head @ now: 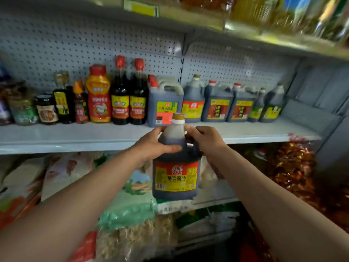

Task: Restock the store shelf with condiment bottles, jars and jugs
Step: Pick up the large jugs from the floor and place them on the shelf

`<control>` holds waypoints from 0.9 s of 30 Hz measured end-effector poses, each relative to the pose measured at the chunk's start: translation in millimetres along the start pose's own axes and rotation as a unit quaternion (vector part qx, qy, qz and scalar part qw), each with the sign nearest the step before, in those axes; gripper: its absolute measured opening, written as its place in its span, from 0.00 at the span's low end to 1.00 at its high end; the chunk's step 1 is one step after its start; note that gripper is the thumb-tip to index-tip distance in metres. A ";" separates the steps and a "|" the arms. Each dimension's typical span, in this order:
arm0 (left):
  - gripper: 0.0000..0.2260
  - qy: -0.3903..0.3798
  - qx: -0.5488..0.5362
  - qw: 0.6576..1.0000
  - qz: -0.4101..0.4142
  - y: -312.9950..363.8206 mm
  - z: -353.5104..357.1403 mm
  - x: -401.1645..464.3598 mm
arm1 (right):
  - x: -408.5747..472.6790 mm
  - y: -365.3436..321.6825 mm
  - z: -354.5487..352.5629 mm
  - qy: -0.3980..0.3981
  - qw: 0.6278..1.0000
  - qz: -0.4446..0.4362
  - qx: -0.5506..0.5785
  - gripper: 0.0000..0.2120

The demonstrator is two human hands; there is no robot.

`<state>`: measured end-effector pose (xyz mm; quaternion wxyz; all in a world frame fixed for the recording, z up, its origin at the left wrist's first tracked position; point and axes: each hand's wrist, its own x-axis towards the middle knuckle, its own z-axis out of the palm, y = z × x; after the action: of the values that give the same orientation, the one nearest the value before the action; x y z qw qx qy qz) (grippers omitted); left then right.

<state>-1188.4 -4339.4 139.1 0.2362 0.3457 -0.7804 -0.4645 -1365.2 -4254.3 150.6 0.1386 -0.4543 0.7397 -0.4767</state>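
A dark soy sauce jug (176, 176) with a gold cap and a red and yellow label hangs upright in front of the white shelf (75, 137), just below its front edge. My left hand (154, 144) grips the jug's shoulder from the left. My right hand (204, 140) holds it by the handle on the right. Along the shelf's back stand jars (47, 110), a red squeeze bottle (98, 97), two tall dark bottles (129, 99) and several dark jugs (217, 103).
The front strip of the white shelf lies bare ahead of the jug. An upper shelf (207, 21) with yellow oil bottles overhangs. Bagged goods (130, 205) fill the shelves below; shiny red-gold packets (294, 167) are at the lower right. A grey side wall (321, 103) closes the right end.
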 end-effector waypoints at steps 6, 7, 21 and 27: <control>0.45 0.062 0.010 0.998 0.024 62.5 30.3 70.6 | 94.0 11.0 -67.3 -0.050 0.997 -0.039 0.036 0.36; 0.46 0.074 0.012 0.997 0.023 72.8 37.4 83.2 | 110.2 14.1 -78.8 -0.048 0.997 -0.044 0.043 0.37; 0.42 0.188 0.113 0.976 0.011 129.6 98.2 229.2 | 271.3 76.0 -134.1 -0.096 0.978 -0.124 0.138 0.20; 0.42 0.194 0.136 0.971 -0.013 114.9 101.3 269.2 | 307.8 95.2 -118.3 -0.120 0.978 -0.120 0.119 0.26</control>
<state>-1469.9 -4448.9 207.6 0.3277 0.4681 -0.7711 -0.2809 -1661.0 -4420.7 201.6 0.2211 -0.5740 0.5956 -0.5166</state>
